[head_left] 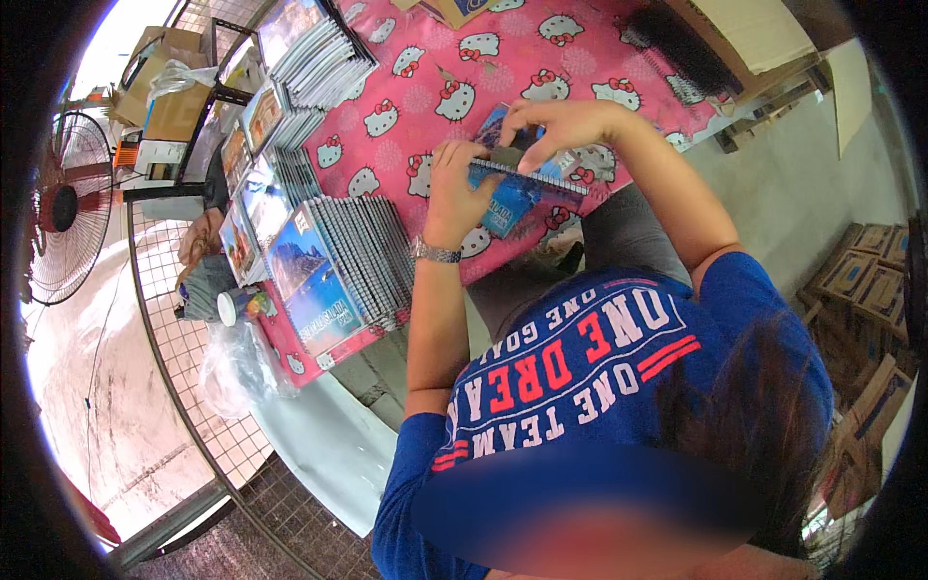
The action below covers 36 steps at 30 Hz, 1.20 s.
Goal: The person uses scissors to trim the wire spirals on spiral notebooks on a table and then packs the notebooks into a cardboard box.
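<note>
A spiral-bound notebook (507, 208) with a blue picture cover is at the near edge of the pink table, its wire coil toward my fingers. My left hand (456, 179), with a metal watch on the wrist, grips the coil's left end. Bent over the same coil, my right hand (568, 126) has its thumb and fingers closed at the notebook. A small dark grey piece (506, 155) shows between the two hands; its kind is unclear. My fingers partly hide the coil and pages.
Stacks of spiral notebooks (314, 275) fill the table's left side. A dark pile of coils (672, 53) lies at the far right near a cardboard box (759, 34). A fan (68, 203) stands left beyond wire mesh. Brown boxes (860, 271) are stacked on the right.
</note>
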### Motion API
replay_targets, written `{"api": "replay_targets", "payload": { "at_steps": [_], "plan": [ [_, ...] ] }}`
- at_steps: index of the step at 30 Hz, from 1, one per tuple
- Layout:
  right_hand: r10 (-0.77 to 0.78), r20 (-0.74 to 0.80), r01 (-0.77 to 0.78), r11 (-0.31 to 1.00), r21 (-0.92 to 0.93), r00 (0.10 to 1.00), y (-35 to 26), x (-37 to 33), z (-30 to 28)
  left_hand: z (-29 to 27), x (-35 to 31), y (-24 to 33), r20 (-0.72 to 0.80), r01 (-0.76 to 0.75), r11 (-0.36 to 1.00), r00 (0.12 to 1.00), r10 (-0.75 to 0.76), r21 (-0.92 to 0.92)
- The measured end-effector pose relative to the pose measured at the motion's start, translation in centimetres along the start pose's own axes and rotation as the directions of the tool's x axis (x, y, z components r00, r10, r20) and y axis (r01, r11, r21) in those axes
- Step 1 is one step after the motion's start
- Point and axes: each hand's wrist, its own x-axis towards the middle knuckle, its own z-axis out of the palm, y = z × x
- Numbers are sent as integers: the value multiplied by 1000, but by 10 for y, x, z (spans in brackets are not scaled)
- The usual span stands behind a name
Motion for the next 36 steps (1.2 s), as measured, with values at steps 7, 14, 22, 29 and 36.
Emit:
{"api": "replay_targets", "payload": {
  "at_steps": [7,14,22,29,36],
  "plan": [
    [-15,-79,23,995,95,997,-3,34,0,-27,2,-17,-78,94,989,993,-86,114],
    [36,41,-36,999,-5,999,-7,46,-4,-27,0,-24,-33,216,974,975,-219,-62],
    [-166,-20,154,850,503,986,4,45,5,-22,-5,-39,6,311,925,948,-317,-218],
    [160,-608,-538,670,-512,778,42,29,-36,-27,-7,-32,-58,394,890,907,-416,-228],
    [-270,-857,-810,294,-507,439,115,-68,40,-19,-24,-29,-141,380,576,735,-663,-724]
  ]
}}
